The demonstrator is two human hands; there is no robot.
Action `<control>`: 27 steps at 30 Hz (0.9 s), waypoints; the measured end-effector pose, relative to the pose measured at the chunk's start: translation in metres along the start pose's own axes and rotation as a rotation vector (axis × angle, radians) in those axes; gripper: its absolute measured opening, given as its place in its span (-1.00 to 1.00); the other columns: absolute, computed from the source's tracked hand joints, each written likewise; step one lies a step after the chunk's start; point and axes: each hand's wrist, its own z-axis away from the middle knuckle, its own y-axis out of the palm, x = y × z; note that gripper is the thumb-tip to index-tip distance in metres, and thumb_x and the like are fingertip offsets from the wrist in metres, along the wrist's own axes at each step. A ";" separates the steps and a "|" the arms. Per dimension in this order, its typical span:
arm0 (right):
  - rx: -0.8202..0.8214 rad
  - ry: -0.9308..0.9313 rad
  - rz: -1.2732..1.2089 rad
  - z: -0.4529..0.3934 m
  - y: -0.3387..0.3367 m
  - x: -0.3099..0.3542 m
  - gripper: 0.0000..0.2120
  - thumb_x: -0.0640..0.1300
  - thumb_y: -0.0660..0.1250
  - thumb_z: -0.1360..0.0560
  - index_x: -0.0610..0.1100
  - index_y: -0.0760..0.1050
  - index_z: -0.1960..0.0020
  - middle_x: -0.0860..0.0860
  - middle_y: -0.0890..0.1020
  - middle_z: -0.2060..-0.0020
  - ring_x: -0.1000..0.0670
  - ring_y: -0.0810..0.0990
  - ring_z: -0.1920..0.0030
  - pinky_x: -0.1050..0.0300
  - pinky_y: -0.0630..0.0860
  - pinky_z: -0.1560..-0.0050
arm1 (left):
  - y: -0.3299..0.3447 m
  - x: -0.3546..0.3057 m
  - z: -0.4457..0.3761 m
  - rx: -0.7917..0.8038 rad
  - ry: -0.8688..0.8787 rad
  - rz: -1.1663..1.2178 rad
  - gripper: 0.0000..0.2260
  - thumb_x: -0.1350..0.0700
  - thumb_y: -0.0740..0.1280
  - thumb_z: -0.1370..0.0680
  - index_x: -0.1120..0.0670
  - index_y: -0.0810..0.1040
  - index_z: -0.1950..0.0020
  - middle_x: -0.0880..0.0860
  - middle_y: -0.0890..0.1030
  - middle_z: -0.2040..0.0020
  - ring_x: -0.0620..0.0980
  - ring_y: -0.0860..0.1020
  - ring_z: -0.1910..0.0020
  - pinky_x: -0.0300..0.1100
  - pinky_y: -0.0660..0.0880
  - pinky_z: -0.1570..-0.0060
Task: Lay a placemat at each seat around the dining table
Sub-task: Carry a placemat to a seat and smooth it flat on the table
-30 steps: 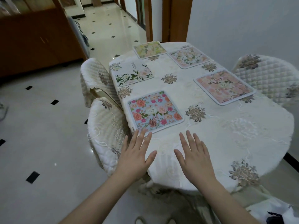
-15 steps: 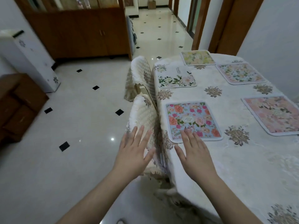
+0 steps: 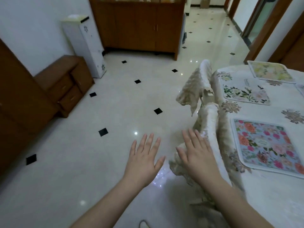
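The dining table [image 3: 271, 199] with a white embroidered cloth fills the right side. On it lie a blue floral placemat [image 3: 266, 145], a white placemat with green leaves [image 3: 245, 92] and a yellow floral placemat [image 3: 269, 72] at the far end. My left hand [image 3: 144, 159] hovers over the floor with fingers spread, holding nothing. My right hand [image 3: 197, 155] is flat and empty in front of the near covered chair [image 3: 212, 125].
A second covered chair [image 3: 195, 86] stands beyond the first along the table's left side. A brown cabinet [image 3: 138, 25], a white appliance [image 3: 87, 46] and a low drawer unit [image 3: 65, 83] line the walls. Tiled floor [image 3: 98, 145] stretches left.
The view has swung left, away from the table toward the floor. Both hands stay flat and empty; the right hand has come off the table edge and now lies before the chair.
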 end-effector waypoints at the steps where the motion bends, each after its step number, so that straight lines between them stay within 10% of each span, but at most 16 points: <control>1: 0.012 -0.018 -0.005 -0.006 0.004 0.017 -0.32 0.25 -0.22 -0.63 -0.11 0.30 -0.51 -0.13 0.41 -0.45 -0.15 0.37 -0.45 -0.03 0.12 -0.44 | 0.000 0.013 0.002 0.014 -0.007 -0.003 -0.41 -0.26 -0.18 -0.65 -0.04 0.29 -0.56 0.02 0.31 -0.55 0.03 0.27 -0.54 0.06 0.04 -0.43; 7: 0.059 -0.139 0.021 -0.032 0.024 0.085 -0.33 0.27 -0.24 -0.62 -0.06 0.22 -0.55 -0.08 0.33 -0.50 -0.11 0.30 -0.50 0.04 0.04 -0.44 | -0.007 0.080 0.002 -0.075 -0.064 0.032 -0.30 -0.34 -0.45 -0.51 -0.12 -0.15 -0.61 -0.08 -0.18 -0.61 -0.10 -0.30 -0.54 -0.01 -0.31 -0.48; 18: 0.085 -0.153 0.069 -0.094 0.051 0.095 -0.38 0.21 -0.11 -0.62 -0.09 0.24 -0.54 -0.10 0.33 -0.50 -0.12 0.29 -0.50 0.01 0.06 -0.44 | 0.001 0.115 -0.043 0.004 -0.132 0.038 -0.30 -0.33 -0.40 -0.50 -0.12 -0.21 -0.61 -0.08 -0.29 -0.60 -0.10 -0.37 -0.53 0.02 -0.32 -0.49; 22: 0.048 -0.098 0.058 -0.128 0.063 0.073 -0.40 0.17 -0.04 -0.61 -0.15 0.32 -0.50 -0.16 0.39 -0.45 -0.16 0.36 -0.46 -0.04 0.14 -0.43 | 0.000 0.115 -0.096 -0.018 -0.100 0.017 -0.35 -0.30 -0.28 -0.61 -0.07 0.07 -0.62 0.00 0.01 -0.63 0.00 -0.05 -0.60 0.05 -0.13 -0.50; 27: 0.018 -0.010 0.055 -0.191 0.070 0.041 -0.40 0.16 -0.05 -0.61 -0.14 0.33 -0.50 -0.17 0.38 -0.46 -0.18 0.35 -0.46 -0.08 0.15 -0.43 | -0.014 0.110 -0.179 0.035 -0.090 0.010 -0.30 -0.32 -0.38 -0.48 -0.13 -0.21 -0.61 -0.07 -0.23 -0.62 -0.01 -0.27 -0.59 0.07 -0.24 -0.53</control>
